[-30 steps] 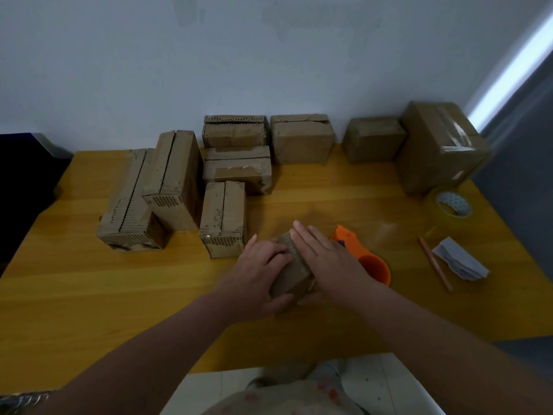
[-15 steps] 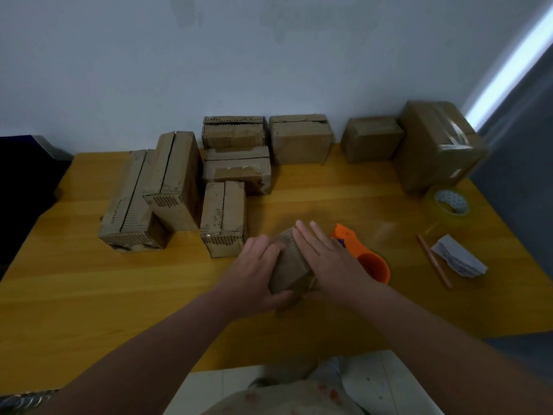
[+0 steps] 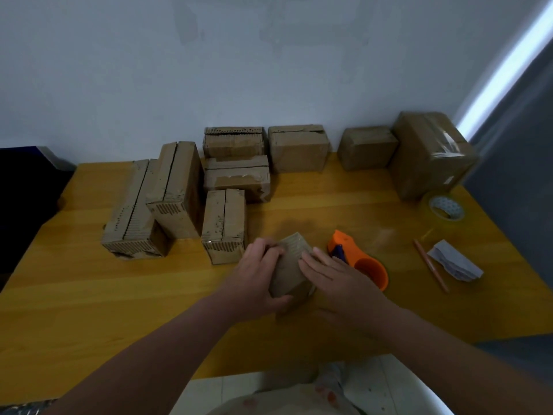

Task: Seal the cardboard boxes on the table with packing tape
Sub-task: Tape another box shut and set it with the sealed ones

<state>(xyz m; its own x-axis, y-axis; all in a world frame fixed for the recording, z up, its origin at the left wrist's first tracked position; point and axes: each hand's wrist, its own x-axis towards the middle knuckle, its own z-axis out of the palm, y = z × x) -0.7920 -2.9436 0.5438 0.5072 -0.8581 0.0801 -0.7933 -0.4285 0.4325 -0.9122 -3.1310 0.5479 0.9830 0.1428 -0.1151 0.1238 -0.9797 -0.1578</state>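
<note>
Fingers [image 3: 270, 250] of the left hand [image 3: 254, 280] curl round the small cardboard box [image 3: 291, 265], right hand [image 3: 338, 280] flat on top; orange tape dispenser [image 3: 369, 269] just beside it.

Under your fingers [image 3: 317, 263] you have a dull brown box [image 3: 288, 274] with a ribbed edge. Just right of them, the dispenser [image 3: 359, 262] is orange with a blue part; the table [image 3: 119, 310] is honey-yellow wood grain.

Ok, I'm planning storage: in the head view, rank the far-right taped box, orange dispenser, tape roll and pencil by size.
1. Taped box, clearly largest.
2. Dispenser.
3. Tape roll, close to the dispenser in size and farther back, so that order is unsure.
4. Pencil, long but thin.
</note>
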